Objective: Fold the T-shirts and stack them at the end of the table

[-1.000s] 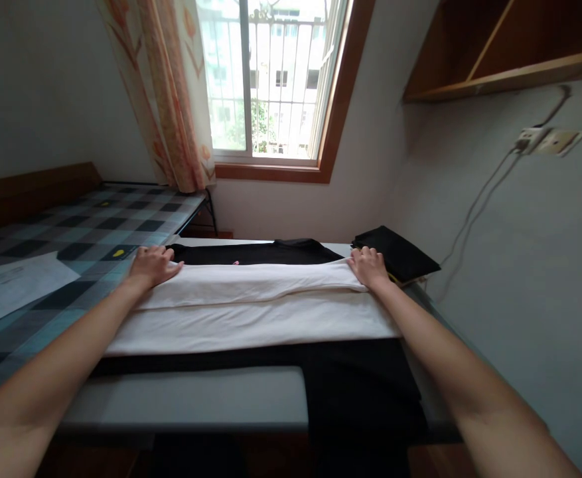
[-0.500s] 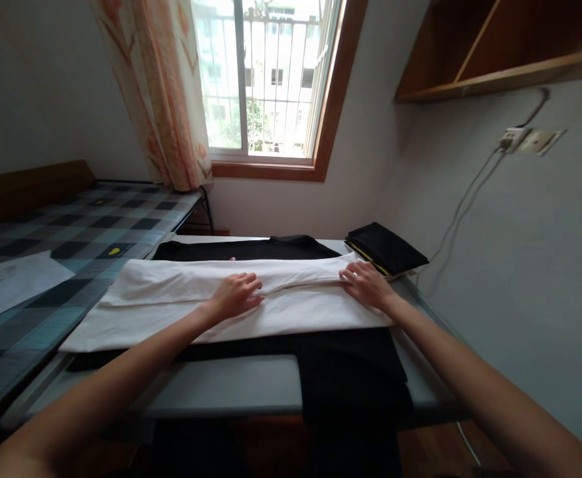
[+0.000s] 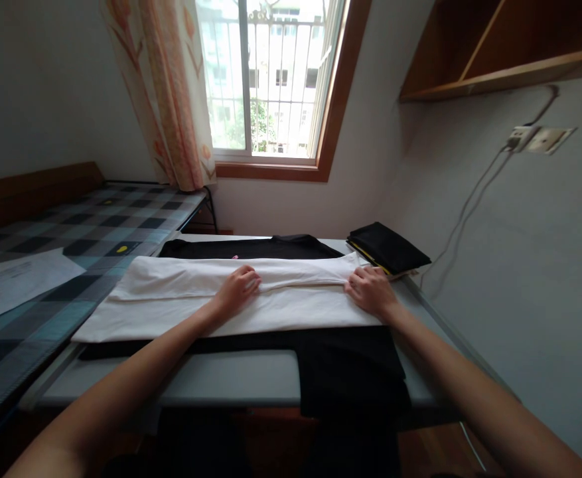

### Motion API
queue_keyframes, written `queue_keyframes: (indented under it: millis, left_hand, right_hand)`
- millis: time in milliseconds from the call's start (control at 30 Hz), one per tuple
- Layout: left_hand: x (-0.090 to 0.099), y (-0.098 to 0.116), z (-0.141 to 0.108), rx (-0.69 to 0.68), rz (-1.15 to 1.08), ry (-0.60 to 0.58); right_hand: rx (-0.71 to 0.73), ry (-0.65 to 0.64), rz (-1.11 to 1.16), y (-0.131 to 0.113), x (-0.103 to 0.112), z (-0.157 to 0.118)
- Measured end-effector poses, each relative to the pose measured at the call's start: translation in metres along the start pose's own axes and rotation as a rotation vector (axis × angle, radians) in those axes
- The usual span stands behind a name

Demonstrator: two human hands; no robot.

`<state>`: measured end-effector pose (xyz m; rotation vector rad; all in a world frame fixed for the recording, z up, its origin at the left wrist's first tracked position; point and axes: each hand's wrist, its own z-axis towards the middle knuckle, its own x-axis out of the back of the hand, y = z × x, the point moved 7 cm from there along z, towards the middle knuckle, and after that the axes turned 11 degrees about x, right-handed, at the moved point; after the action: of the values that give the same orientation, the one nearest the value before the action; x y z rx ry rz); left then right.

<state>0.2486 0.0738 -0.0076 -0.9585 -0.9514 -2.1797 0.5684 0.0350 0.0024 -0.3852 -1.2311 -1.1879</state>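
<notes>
A white garment (image 3: 181, 317), folded into a long strip, lies across a black shirt (image 3: 353, 372) spread on the table. My left hand (image 3: 241, 285) rests near the middle of the white strip, its fingers curled into the fabric along a crease. At the strip's right end, my right hand (image 3: 369, 289) has its fingers bunched on the cloth. Both hands look closed on the white garment, though the fingertips are partly hidden. The shirt's black sleeve hangs toward the table's front edge, and its collar side shows beyond the white strip.
The white table (image 3: 231, 382) stands beside a bed with a checked mattress (image 3: 136, 216), where papers (image 3: 29, 279) lie. A black folded item (image 3: 387, 247) sits at the table's back right corner. Cords run down the right wall from a socket (image 3: 539, 139); a wooden shelf (image 3: 509, 63) hangs above.
The fingers of both hands have curled in more tightly on the white cloth. The camera view has shifted slightly; the garments lie almost as before.
</notes>
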Motion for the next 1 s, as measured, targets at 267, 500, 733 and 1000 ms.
queue_keyframes:
  millis: [267, 500, 733, 1000]
  left_hand:
    - [0.039, -0.093, 0.003, 0.361, 0.407, 0.008]
    - [0.059, -0.164, -0.026, 0.567, 0.604, -0.194]
    - [0.119, -0.225, -0.065, 0.807, 0.637, -0.193]
    - [0.126, -0.243, -0.073, 0.925, 0.495, -0.239]
  right_hand:
    - [-0.183, 0.018, 0.389, -0.041, -0.016, 0.087]
    - [-0.164, -0.358, 0.454, -0.075, -0.056, 0.110]
    - [-0.291, -0.410, 0.394, -0.028, -0.070, 0.071]
    - [-0.376, -0.408, 0.286, 0.010, -0.078, 0.041]
